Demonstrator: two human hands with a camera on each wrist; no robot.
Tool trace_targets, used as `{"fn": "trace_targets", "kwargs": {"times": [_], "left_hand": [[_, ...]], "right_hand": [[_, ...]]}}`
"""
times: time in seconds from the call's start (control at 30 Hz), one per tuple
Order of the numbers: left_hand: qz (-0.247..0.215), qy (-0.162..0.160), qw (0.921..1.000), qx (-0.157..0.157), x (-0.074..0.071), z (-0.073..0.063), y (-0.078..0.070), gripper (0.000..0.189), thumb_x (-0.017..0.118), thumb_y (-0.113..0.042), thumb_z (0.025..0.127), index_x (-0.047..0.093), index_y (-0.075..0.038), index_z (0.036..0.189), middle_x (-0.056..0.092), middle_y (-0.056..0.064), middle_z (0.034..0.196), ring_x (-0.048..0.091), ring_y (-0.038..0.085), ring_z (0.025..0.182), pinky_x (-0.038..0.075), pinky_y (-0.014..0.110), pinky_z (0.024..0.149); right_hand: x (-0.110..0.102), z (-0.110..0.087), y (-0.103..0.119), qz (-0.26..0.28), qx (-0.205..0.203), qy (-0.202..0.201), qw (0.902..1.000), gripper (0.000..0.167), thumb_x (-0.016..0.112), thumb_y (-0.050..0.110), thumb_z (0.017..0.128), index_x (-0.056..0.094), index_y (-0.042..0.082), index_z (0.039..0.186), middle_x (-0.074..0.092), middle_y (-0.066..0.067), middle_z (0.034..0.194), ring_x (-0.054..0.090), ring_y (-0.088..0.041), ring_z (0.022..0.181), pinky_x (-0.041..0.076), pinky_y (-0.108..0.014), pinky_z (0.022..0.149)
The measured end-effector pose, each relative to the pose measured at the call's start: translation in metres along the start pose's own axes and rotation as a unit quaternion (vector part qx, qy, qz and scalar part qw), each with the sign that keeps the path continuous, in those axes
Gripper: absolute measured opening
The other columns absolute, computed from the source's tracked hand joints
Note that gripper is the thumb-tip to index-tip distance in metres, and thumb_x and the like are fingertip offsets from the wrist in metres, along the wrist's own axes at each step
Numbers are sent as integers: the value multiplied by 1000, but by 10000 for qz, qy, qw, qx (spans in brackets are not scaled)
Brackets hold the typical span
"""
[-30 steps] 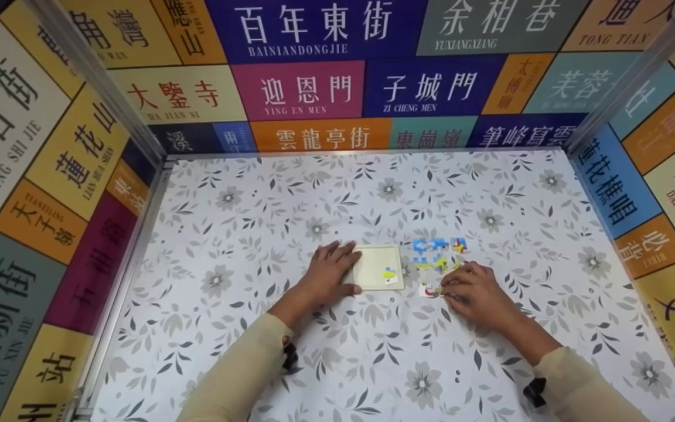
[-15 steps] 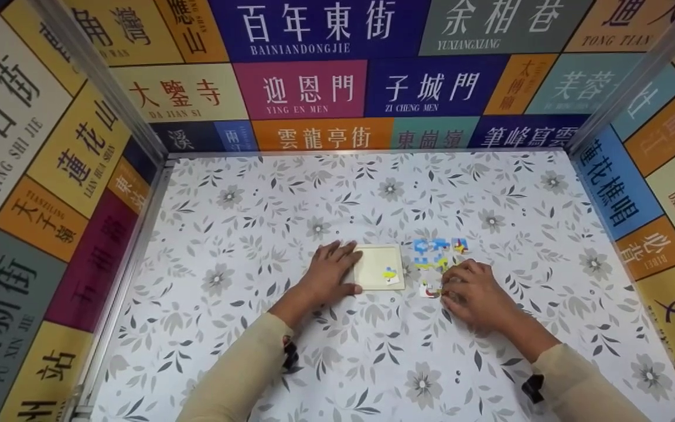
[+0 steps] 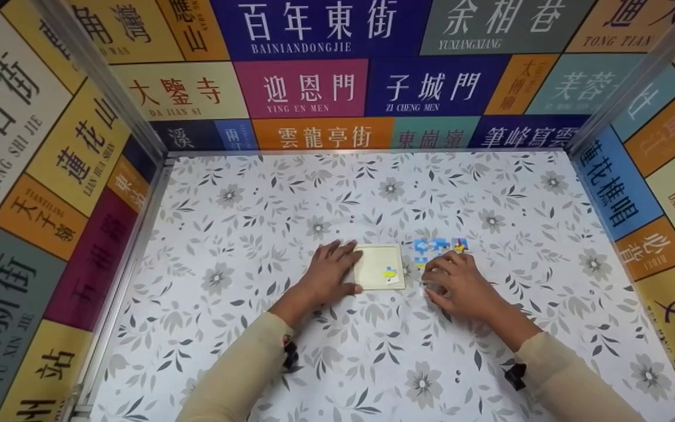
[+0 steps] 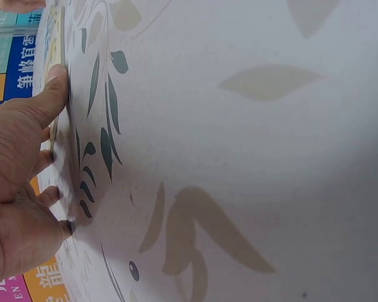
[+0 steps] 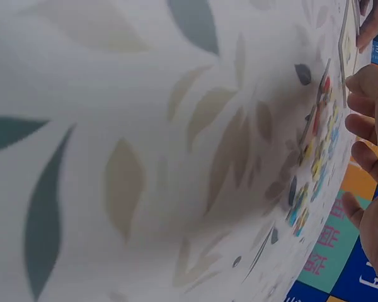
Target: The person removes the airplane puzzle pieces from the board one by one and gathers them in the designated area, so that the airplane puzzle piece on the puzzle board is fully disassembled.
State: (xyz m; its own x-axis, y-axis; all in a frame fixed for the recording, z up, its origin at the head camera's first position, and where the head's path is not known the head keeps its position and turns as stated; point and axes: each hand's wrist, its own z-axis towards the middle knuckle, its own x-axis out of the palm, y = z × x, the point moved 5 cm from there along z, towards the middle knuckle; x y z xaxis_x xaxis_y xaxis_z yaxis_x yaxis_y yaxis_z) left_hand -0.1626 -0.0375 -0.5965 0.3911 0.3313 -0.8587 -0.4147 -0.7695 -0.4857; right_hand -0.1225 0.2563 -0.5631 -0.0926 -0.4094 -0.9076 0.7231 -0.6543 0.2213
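Observation:
A shallow cream puzzle tray (image 3: 374,264) lies on the table in the head view, with one yellow, blue and white jigsaw piece (image 3: 392,274) in its near right corner. My left hand (image 3: 329,272) rests against the tray's left side, fingers spread and thumb at the near corner. Just right of the tray, my right hand (image 3: 459,284) is over the loose jigsaw pieces (image 3: 429,245), covering the nearer ones. In the right wrist view its fingers (image 5: 364,155) are loosely bent above the pieces (image 5: 318,148); no piece shows between them.
A floral white cloth (image 3: 290,199) covers the table. Lettered, coloured panels (image 3: 308,88) wall it in at the back and both sides. One piece with red and yellow (image 3: 459,245) lies at the far right of the loose group.
My right hand has moved left toward the tray, over the nearer pieces; the red and white piece is now hidden under it. The left hand and tray have stayed still.

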Motion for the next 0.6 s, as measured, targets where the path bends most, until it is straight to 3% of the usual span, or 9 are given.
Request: {"fn": "trace_targets", "kwargs": {"times": [0.3,0.6], "left_hand": [[-105,-2,9999,-7,-1,0,0,82,74,-49,105,41,-17,173,27,7,185,20,40,171,13,66,139],[-68,-18,10000,-10,0,0,0,82,74,-50,104,42,-17,172,28,7,185,22,41,171,14,67,138]], "right_hand": [[18,30,11,27,-44,172,9998,22,90,21,92,83,17,112,75,-5,119,63,-32,112,48,-64,90],[32,48,21,28,270,596,9979,24,87,23,97,82,17,120,74,-4,125,62,-31,119,48,-62,98]]}}
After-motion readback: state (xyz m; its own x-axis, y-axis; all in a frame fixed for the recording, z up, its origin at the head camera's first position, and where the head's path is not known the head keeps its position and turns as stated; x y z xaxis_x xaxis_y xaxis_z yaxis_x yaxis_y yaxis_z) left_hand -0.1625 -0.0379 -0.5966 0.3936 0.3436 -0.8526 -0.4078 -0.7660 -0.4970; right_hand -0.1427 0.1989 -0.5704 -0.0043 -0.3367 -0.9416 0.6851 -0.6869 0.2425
